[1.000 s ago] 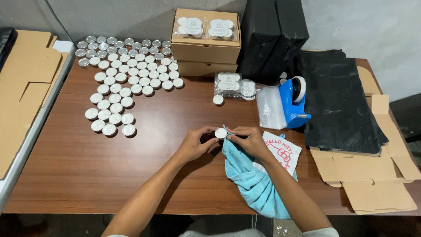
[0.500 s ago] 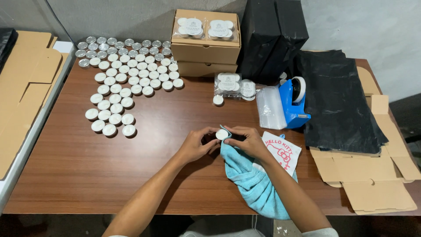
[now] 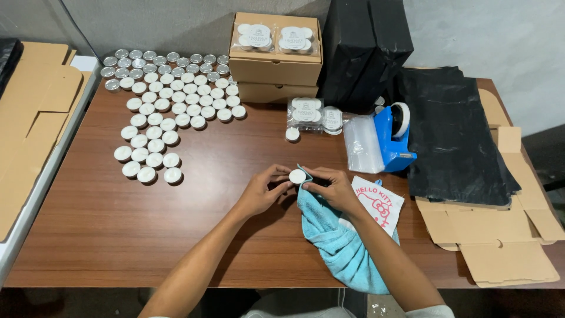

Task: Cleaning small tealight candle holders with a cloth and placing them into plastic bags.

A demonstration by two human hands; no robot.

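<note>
1. The left hand (image 3: 262,191) pinches a small round white tealight (image 3: 297,176) between thumb and fingertips, closed on its left edge; the tealight sits at the near middle of the wooden table (image 3: 118,235), held just above the surface.
2. The right hand (image 3: 334,188) meets the tealight from the right, its fingers curled and clasping a light blue cloth (image 3: 338,241) against it; the cloth trails toward the near edge, under the right forearm.
3. Just right of the cloth lies a white printed packet (image 3: 379,203), partly under it.
4. Far left, many white tealights (image 3: 170,112) stand in rows, the farthest ones silver-cupped; a lone one (image 3: 292,134) sits near a clear-wrapped pack (image 3: 306,112).
5. At the far middle, stacked cardboard boxes (image 3: 275,70) carry two more packs on top.
6. To the right stand a blue tape dispenser (image 3: 393,138), clear plastic bags (image 3: 362,141), black sheets (image 3: 453,135) and flat cardboard (image 3: 500,247).
</note>
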